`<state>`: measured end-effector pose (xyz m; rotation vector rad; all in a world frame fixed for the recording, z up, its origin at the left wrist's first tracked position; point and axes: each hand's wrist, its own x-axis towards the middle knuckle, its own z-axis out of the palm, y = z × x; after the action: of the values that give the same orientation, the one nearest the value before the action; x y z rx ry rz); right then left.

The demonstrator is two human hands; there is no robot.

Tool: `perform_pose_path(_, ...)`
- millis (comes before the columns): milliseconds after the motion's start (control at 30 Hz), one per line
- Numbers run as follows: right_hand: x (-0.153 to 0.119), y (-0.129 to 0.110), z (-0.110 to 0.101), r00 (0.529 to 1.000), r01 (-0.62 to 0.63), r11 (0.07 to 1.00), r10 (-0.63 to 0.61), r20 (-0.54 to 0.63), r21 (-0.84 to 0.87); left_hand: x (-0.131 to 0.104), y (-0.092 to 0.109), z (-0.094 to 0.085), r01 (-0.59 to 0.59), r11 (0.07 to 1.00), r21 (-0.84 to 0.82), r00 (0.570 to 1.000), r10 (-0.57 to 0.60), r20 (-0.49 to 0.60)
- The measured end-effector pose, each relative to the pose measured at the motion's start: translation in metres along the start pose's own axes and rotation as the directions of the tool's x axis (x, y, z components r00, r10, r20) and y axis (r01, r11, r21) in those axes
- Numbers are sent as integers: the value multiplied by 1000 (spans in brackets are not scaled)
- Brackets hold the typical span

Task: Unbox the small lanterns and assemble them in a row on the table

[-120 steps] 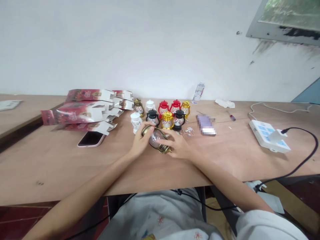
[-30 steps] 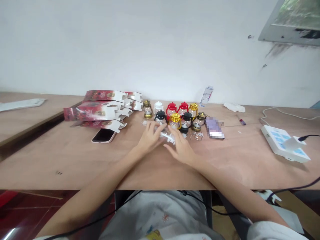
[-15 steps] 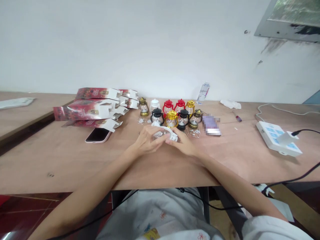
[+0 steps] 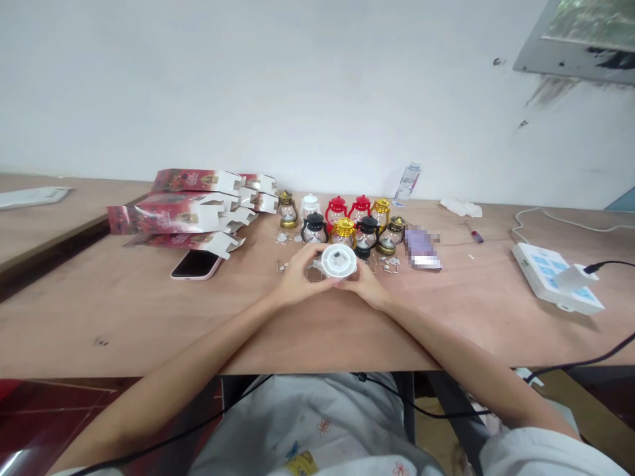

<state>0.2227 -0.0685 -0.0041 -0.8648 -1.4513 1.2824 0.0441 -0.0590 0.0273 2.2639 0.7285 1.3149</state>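
Note:
Between both hands is a white lantern [image 4: 339, 262], its round underside turned toward me with a small dark spot in the middle. My left hand [image 4: 300, 276] wraps its left side, and my right hand [image 4: 366, 283] grips it from the right. The rest of the lantern is hidden behind its base. Just beyond stand two rows of small lanterns, among them a black lantern [image 4: 366, 233], a gold lantern [image 4: 343, 231], a red lantern [image 4: 337, 211] and another white lantern [image 4: 310, 206]. Small metal and white bits [image 4: 388, 264] lie in front of them.
Several red and white cartons [image 4: 183, 215] lie stacked at the left, with a pink-edged phone [image 4: 196, 265] before them. Rightward are a purple packet [image 4: 421, 248], a clear bottle [image 4: 407, 183], a tissue [image 4: 461, 207], a screwdriver [image 4: 475, 235] and a white power strip [image 4: 555, 277] with cables.
The white lantern has been turned from lying sideways so that its base faces me. Both hands have shifted their grip around it.

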Motion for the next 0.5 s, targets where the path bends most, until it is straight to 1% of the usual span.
perform_pose_path(133, -3, 4, 7, 997, 77, 997, -77, -8, 8, -5, 0, 4, -27, 996, 86, 998, 32, -60)
perform_pose_path(200, -4, 4, 10, 993, 117, 993, -117, -34, 1, -6, 0, 6, -31, 995, 90, 996, 38, -75)
perform_pose_path(300, -5, 1, 13, 982, 153, 988, -152, -110, -2, -3, 1, 3, -8, 999, 45, 999, 11, -50)
perform_pose_path(400, -3, -5, 13, 979, 109, 992, -97, -181, 60, 7, 1, -12, 80, 994, -73, 995, -83, -47)
perform_pose_path(467, -2, -8, 11, 973, 76, 988, -44, -226, 133, 14, -3, -29, 203, 968, -149, 973, -216, -80)
perform_pose_path(500, -1, -9, 11, 970, 60, 982, -15, -243, 180, 17, -6, -39, 290, 945, -154, 950, -304, -76)
